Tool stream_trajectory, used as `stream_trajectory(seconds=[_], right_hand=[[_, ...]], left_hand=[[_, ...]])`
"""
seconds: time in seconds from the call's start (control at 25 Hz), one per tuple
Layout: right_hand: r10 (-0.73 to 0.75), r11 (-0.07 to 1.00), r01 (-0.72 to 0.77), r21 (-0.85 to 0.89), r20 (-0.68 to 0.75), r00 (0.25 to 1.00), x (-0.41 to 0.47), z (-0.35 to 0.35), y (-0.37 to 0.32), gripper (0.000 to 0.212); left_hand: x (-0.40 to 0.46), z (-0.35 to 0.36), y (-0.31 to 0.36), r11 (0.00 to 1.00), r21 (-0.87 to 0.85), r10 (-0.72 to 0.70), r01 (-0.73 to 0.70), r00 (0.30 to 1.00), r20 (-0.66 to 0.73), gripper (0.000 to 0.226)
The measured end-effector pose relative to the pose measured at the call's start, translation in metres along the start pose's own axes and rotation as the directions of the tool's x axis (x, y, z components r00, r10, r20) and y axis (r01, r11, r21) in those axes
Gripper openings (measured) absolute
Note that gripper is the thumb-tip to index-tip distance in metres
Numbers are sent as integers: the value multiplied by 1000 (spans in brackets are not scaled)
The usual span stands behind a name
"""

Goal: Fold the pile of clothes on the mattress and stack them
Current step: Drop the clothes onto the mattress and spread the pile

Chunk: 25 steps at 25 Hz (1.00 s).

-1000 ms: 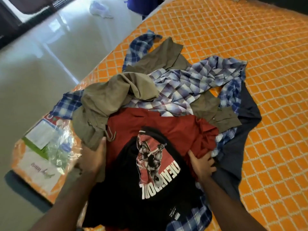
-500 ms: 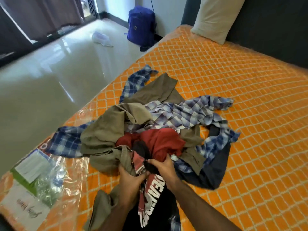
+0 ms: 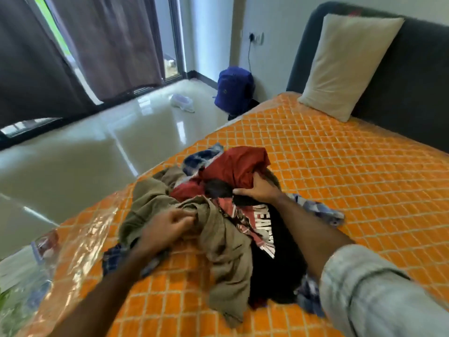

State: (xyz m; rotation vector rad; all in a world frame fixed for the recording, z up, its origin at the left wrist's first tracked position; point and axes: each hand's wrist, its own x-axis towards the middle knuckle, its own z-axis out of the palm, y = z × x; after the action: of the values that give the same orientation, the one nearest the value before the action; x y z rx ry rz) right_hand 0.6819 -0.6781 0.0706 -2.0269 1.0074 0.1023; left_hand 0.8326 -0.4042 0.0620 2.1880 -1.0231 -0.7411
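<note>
The left hand has its fingers curled into a fold of the olive garment, pinching the cloth at the near left of the pile. The right hand lies over the middle of the heap, fingers bent around a bunch of red shirt and thumb pressed along the black T-shirt, so it grips both where they meet. The black T-shirt shows part of a red and white print and hangs down toward the person under the right forearm. Pieces of blue checked shirt stick out on the right, at the back and at the near left of the heap. The whole pile sits unfolded on the orange quilted mattress, near its left edge. A pale pillow leans on the dark headboard far behind. A blue backpack stands on the shiny floor beside the bed, with curtains beyond.
</note>
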Motion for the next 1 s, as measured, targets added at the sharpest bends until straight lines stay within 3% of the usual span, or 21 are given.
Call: stream_trajectory(seconds=[0.08, 0.12, 0.16, 0.24, 0.4, 0.52, 0.68, 0.88, 1.0], right_hand=[[94, 995, -97, -23, -105, 990, 10, 12, 44, 123], [133, 990, -139, -19, -184, 974, 4, 21, 68, 128], [156, 986, -167, -28, -235, 959, -3, 34, 92, 131], [198, 974, -215, -75, -187, 962, -8, 55, 128, 136], [220, 964, -222, -145, -33, 975, 27, 86, 154, 144], [226, 935, -218, -279, -7, 974, 61, 99, 166, 156], [254, 894, -250, -371, -41, 966, 81, 111, 181, 126], [242, 873, -248, -420, -69, 968, 77, 113, 181, 121], [215, 865, -235, -444, -95, 972, 72, 109, 179, 119]], left_hand=[[16, -4, -29, 981, 175, -28, 85, 950, -310, 69], [24, 1, -39, 964, 209, -73, 166, 918, -390, 85], [29, 4, -47, 939, 212, -171, 271, 902, -396, 103], [44, 12, -64, 879, 169, -388, 447, 874, -291, 133], [92, 11, -107, 875, 85, -456, 477, 871, -185, 155], [125, 20, -138, 916, 25, -388, 399, 902, -187, 148], [159, 62, -144, 938, -276, -259, 211, 954, -151, 133], [161, 72, -122, 935, -250, -275, 252, 959, -63, 111], [156, 103, -86, 919, -318, -265, 235, 963, -55, 79]])
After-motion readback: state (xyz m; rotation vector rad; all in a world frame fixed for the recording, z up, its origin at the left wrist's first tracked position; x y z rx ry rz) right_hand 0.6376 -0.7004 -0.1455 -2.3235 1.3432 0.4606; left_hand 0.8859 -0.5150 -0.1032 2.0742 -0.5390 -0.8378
